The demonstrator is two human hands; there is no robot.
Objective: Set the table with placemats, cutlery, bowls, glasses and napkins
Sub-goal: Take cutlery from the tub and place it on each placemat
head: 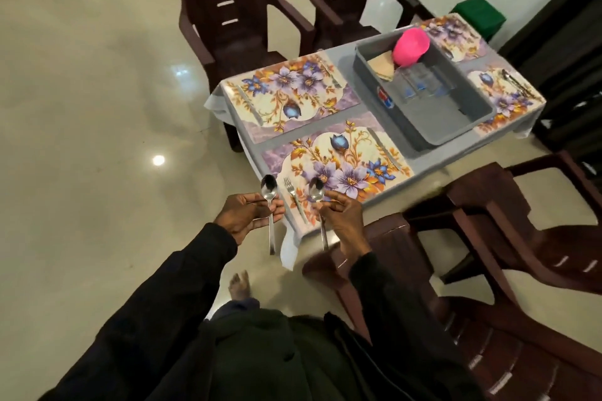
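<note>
Spoons, 2 in hand. Left grip (pixel 250 215) pinches the left spoon (pixel 269 189) at its neck. Right grip (pixel 342 221) pinches the right spoon (pixel 316 189) likewise. Both are held heads up at the near corner of the surface. The near placemat (pixel 338 169) carries a fork (pixel 293 194) on its left margin and a knife (pixel 384 148) on its right.

Judgement: the step is spoon placement. Lower 1 spoon flat and parallel to the cutlery already laid, not touching it, with the handle inside the mat edge.
</note>
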